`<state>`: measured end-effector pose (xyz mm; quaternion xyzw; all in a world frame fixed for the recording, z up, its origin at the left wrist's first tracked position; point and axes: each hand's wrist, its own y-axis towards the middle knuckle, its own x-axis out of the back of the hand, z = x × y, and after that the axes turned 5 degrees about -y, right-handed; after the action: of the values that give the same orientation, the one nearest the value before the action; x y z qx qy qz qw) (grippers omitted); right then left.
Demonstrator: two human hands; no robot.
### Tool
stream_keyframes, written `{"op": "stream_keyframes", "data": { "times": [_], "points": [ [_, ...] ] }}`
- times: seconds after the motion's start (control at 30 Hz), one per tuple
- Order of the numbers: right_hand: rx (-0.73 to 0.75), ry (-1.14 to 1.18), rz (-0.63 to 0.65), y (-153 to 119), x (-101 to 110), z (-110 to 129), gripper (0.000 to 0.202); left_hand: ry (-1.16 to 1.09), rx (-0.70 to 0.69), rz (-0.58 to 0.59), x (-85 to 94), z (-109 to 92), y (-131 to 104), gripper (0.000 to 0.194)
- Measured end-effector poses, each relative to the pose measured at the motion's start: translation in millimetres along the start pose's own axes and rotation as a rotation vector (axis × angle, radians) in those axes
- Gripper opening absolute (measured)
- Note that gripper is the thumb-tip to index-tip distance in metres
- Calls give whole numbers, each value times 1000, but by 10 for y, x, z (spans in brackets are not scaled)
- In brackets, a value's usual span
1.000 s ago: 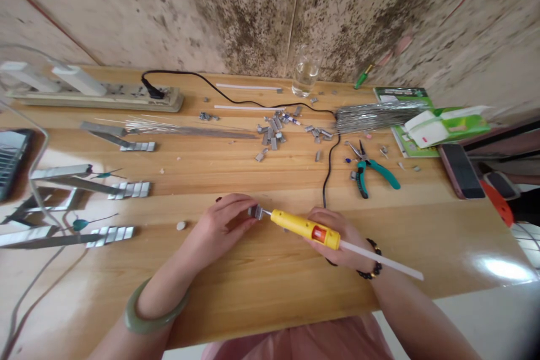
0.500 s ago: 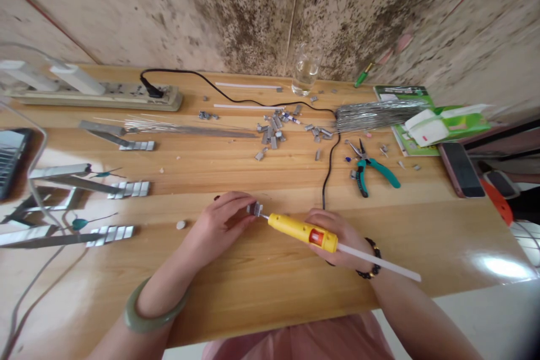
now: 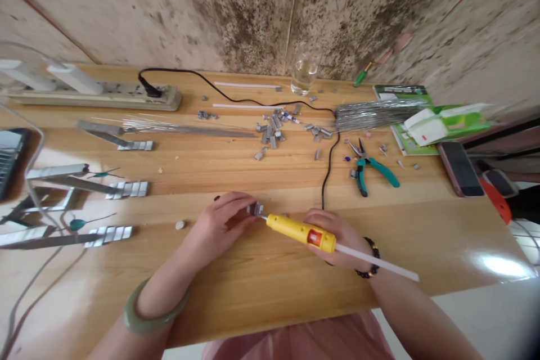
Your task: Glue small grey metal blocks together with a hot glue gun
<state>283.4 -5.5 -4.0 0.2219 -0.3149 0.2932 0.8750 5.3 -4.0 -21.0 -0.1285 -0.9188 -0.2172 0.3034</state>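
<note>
My left hand (image 3: 221,228) is closed in a pinch on a small grey piece (image 3: 255,209), which it holds just above the wooden table (image 3: 253,292). My right hand (image 3: 337,239) is wrapped round a yellow hot glue gun (image 3: 291,227). A long white glue stick (image 3: 379,262) juts from the gun's back end. The metal nozzle points left and meets, or nearly meets, the grey piece; the exact contact is too small to tell. Part of the right hand's fingers is hidden behind the gun.
Loose grey pieces (image 3: 273,130) lie mid-table, with a wire bundle (image 3: 375,115), a glass of water (image 3: 304,76) and teal pliers (image 3: 371,171) around them. A power strip (image 3: 126,97) and grey strip assemblies (image 3: 126,189) are at left. A black cord (image 3: 330,163) runs behind my right hand.
The glue gun's nozzle has shifted very slightly left, closer to the grey piece. Both hands keep their hold, and the view has drifted a little.
</note>
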Motion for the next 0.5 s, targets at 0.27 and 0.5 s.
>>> {"op": "stream_keyframes", "data": {
  "times": [0.27,0.5],
  "points": [
    [3,-3,-3,-6,-3,-9,7,12,-3,-26,19,6,1,24],
    [-26,38,-13,-11,9,-12,5,-7,5,-9,25,-13,10,24]
  ]
}}
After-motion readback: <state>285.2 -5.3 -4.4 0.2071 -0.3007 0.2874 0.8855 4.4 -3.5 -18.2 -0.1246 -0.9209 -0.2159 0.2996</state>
